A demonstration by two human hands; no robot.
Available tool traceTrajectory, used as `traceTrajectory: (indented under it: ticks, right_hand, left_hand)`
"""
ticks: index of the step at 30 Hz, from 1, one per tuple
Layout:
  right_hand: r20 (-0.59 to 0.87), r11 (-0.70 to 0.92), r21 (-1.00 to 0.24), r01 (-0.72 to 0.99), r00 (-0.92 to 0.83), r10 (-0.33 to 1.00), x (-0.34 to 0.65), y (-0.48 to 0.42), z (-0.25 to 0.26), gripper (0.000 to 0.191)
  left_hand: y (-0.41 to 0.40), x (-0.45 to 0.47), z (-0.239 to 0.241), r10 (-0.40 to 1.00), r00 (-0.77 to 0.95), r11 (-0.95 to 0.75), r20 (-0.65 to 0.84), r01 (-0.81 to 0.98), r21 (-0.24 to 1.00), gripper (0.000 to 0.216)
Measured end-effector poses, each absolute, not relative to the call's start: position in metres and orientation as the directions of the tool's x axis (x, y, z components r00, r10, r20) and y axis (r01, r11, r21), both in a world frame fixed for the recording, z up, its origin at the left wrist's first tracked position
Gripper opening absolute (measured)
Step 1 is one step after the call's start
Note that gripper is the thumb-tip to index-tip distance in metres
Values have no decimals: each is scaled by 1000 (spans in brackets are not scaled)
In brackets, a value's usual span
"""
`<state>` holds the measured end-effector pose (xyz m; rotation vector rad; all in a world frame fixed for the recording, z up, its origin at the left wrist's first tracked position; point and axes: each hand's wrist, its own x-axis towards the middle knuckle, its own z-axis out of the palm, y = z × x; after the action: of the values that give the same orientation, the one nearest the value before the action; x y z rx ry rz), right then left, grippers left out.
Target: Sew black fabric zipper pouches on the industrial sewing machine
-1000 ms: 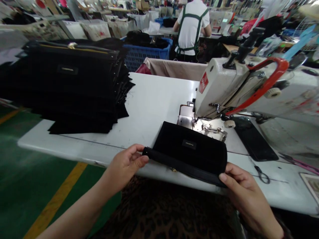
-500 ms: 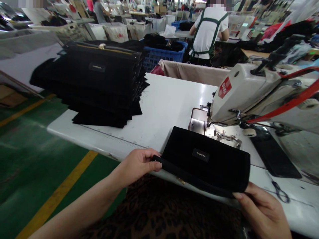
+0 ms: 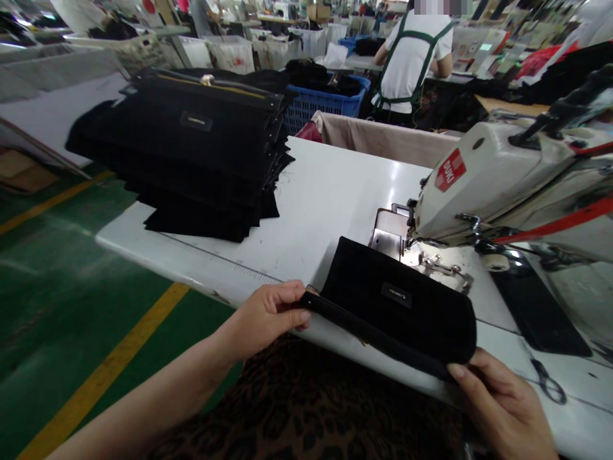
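A black fabric bag piece [image 3: 364, 287] with a small label patch lies at the front edge of the white sewing table [image 3: 330, 185]. My left hand [image 3: 272, 310] pinches the left end of its framed near edge between thumb and fingers. At the right end, my right hand [image 3: 502, 396] grips the near corner, thumb on top and fingers partly hidden beneath. A bit of gold-coloured metal shows under the near edge. Just beyond the piece stands the sewing machine [image 3: 479, 172], its lit needle area [image 3: 421, 255] close to the far edge of the fabric.
A tall stack of similar black pieces [image 3: 191, 160] rests on the table's left part. Small black-handled snips [image 3: 548, 383] lie at the right. Behind are a blue crate [image 3: 325, 102], a cloth-lined bin [image 3: 383, 137] and a person in a white shirt [image 3: 416, 57].
The near edge of the black piece has been tilted up a little, and its left end now shows an opening by my left hand. Both hands keep their hold. The view has shifted slightly.
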<state>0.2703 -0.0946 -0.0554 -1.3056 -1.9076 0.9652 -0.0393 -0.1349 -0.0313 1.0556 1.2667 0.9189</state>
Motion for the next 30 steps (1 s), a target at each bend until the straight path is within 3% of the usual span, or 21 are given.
traceTrajectory:
  ticks: [3,7,21,26,30]
  right_hand:
    - [118,300,-812,501,-363,924,272,-95,-56,8]
    - [120,341,-773,535,-405,907,272,-95,-57,10]
    - [-19,157,-810,565,-293,956,260,-97,-52,19]
    - [-15,132,-823,552,-254,967,252,-98,-49,18]
    - [-85,109,-871,479,-365,927,237,-95,-48,17]
  left_hand:
    - [-133,-39,-31,954,78,293,-291,-18,956,13]
    - [-133,-34,-37,947,-70,311,-312,-31,950,11]
    - [-142,-30,-48,977,-124,167,-174,-64,984,6]
    - [-139,-37,-44,979,-146,149,-142,35,988,11]
    - [-125,-61,-37,960,-270,158,-76,296,942,15]
